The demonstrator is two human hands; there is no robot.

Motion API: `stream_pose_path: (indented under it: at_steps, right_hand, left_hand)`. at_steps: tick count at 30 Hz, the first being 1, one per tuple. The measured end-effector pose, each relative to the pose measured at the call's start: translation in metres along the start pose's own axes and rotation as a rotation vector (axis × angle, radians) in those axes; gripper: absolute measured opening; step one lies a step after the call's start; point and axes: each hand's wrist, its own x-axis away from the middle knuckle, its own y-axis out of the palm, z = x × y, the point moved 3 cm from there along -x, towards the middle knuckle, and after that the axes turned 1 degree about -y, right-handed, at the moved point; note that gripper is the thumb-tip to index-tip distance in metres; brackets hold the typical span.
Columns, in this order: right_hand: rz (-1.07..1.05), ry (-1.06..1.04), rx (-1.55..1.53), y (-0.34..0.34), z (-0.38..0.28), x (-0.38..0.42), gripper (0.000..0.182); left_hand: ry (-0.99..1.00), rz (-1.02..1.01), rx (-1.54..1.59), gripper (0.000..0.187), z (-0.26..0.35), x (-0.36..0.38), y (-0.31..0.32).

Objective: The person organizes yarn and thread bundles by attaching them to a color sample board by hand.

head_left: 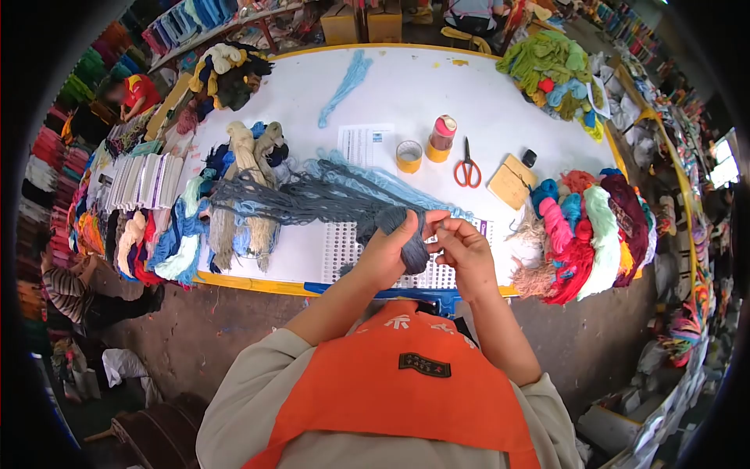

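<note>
At the left of the frame, multicoloured yarn skeins (pixel 168 234) lie piled on the white oval surface (pixel 422 94). From there, long grey-blue yarn strands (pixel 312 195) stretch right toward centre frame into a wound grey-blue yarn bundle (pixel 410 238). The left hand (pixel 387 254) has its fingers clenched around that bundle, just above the surface's near edge. Touching it, the right hand (pixel 465 250) pinches a strand end between fingertips. Upper right of the hands lie red-handled scissors (pixel 467 168), with a pink, red and green yarn heap (pixel 590 227) at far right.

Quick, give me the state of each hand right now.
Left hand: closed around the grey-blue yarn skein.
Right hand: pinching a strand of that skein.
</note>
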Motion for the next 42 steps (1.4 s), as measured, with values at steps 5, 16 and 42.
stream_pose_path:
  at_steps: [5,16,42]
  right_hand:
    - [-0.003,-0.081,0.152,0.001,0.006,-0.002,0.008]
    - [0.039,-0.022,-0.023,0.0,0.006,-0.002,0.006]
    - [1.081,-0.53,0.177,-0.594,-0.044,0.037,0.016]
  left_hand:
    - [-0.014,0.018,-0.077,0.058,0.0,0.003,0.011]
    - [0.062,0.1,-0.193,0.04,0.003,0.002,0.009]
    - [0.064,0.818,0.267,0.028,0.039,0.034,-0.25]
